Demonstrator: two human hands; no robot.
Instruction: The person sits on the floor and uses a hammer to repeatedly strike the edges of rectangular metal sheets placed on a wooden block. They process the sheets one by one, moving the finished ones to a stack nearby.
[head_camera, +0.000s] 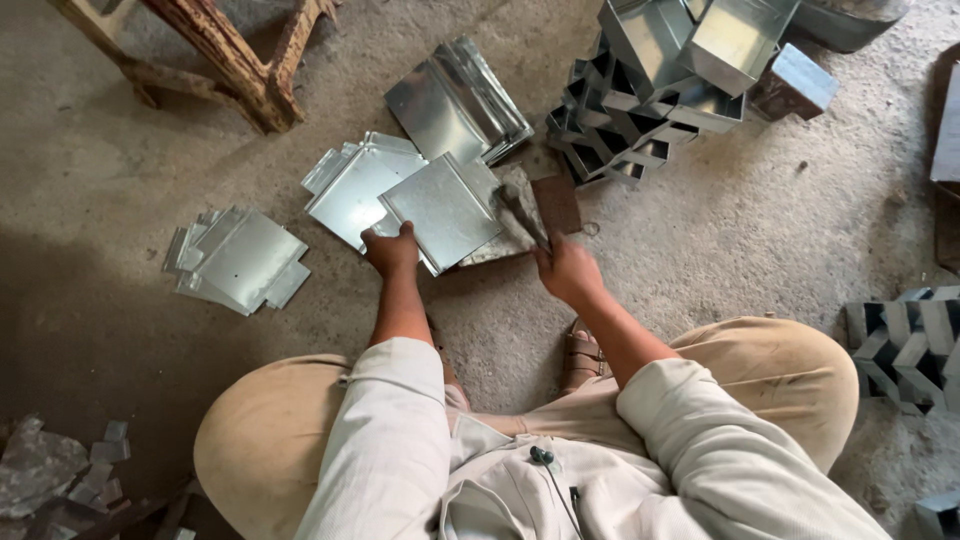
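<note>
1. Operator position: the person squats on the concrete floor (700, 240), knees spread, so both arms reach the work between them.
2. Left hand (390, 250): closed on the near edge of a flat galvanised sheet (440, 210), fingers over the edge. The grip appears to pin the sheet flat and keep it from shifting.
3. Right hand (568, 270): clamped around the handle of a hammer (520, 215), whose head lies over the sheet's right edge, above a dark block (555, 200) that seems to serve as a backing surface.
4. Sheet location: directly ahead of the knees, resting on further blanks (350, 185), between the two hands.
5. Left of the work: a separate stack of cut sheets (240, 260), within arm's reach.
6. Beyond the work: another sheet pile (460, 100) and a heap of folded metal boxes (660, 80), kept apart from the flat stock.
7. Far left: a worn wooden stand (240, 60).
</note>
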